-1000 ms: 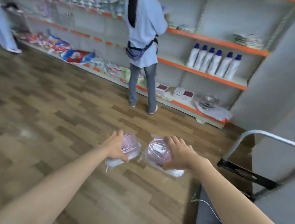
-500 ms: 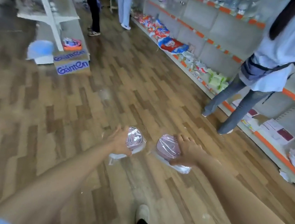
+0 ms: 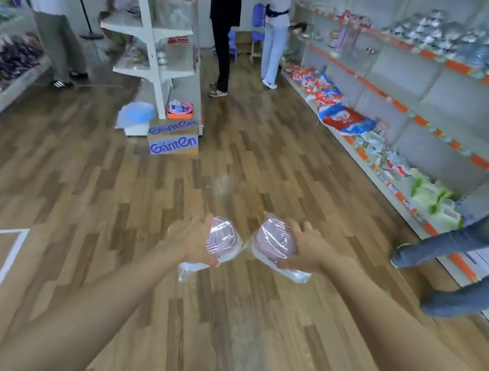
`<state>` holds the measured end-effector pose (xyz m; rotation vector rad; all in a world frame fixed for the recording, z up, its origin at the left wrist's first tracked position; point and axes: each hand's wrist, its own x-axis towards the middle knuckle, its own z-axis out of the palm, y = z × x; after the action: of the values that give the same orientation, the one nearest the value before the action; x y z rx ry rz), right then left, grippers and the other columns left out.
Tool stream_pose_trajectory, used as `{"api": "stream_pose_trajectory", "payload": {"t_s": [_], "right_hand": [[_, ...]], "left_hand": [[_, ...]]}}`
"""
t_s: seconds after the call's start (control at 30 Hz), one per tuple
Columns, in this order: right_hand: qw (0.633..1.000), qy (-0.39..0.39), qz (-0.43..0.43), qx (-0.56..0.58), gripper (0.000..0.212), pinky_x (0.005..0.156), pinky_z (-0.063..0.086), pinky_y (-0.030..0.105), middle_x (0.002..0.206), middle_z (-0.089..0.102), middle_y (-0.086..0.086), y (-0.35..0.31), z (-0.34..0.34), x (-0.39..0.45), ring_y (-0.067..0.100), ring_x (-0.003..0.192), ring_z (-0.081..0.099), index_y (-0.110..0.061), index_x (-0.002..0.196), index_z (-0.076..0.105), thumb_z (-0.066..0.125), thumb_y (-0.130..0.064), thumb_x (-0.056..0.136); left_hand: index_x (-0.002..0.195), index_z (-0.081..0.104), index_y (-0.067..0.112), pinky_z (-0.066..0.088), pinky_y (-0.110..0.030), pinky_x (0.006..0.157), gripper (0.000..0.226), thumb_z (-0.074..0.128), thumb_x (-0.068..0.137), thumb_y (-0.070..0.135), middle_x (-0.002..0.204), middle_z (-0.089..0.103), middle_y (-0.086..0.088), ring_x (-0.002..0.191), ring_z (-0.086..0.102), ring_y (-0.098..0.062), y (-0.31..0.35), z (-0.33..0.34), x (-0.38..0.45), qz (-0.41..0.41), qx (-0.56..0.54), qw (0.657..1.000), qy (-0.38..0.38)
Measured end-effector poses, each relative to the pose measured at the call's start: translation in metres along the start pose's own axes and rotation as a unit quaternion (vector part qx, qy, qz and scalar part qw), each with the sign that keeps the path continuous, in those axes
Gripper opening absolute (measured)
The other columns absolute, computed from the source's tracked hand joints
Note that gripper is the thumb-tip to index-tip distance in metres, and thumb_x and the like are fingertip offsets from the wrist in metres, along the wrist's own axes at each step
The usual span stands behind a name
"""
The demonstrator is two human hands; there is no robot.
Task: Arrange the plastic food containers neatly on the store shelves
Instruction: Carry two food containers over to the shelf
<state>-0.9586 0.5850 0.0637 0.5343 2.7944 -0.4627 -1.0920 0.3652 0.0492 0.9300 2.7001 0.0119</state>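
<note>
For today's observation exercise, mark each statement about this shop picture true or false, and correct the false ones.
1. Each hand holds a wrapped pink container. True: the left hand grips the left container and the right hand grips the right container.
2. The cardboard box stands on a shelf. False: it sits on the floor beside the white rack.
3. The containers are unwrapped. False: both are in clear plastic.
4. Bright packets lie on the bottom shelf at the right. True.
</note>
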Motion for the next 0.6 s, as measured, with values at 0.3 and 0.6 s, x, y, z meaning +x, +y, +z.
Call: {"api": "stream_pose_trajectory", "payload": {"t_s": [0.3, 0.6], "right_hand": [[0.999, -0.031, 0.007, 0.016, 0.1, 0.095, 0.038, 0.036, 0.134, 0.033, 0.007, 0.038, -0.027, 0.129, 0.03, 0.124, 0.036, -0.02, 0.147, 0.012, 0.072, -0.046, 0.07], [0.996, 0.042, 0.077, 0.019, 0.098, 0.099, 0.038, 0.036, 0.133, 0.035, 0.007, 0.092, -0.14, 0.291, 0.03, 0.121, 0.038, -0.022, 0.146, 0.017, 0.073, -0.049, 0.07]], "left_hand": [[0.131, 0.032, 0.012, 0.04, -0.032, 0.074, 0.096, 0.078, 0.061, 0.059, 0.125, 0.043, -0.006, 0.109, 0.05, -0.027, 0.005, -0.025, 0.15, -0.001, -0.006, 1.0, -0.012], [0.134, 0.029, 0.013, 0.038, -0.032, 0.082, 0.096, 0.077, 0.064, 0.057, 0.129, 0.041, -0.007, 0.115, 0.047, -0.027, 0.031, -0.097, 0.369, 0.07, -0.02, 0.997, 0.004]]}}
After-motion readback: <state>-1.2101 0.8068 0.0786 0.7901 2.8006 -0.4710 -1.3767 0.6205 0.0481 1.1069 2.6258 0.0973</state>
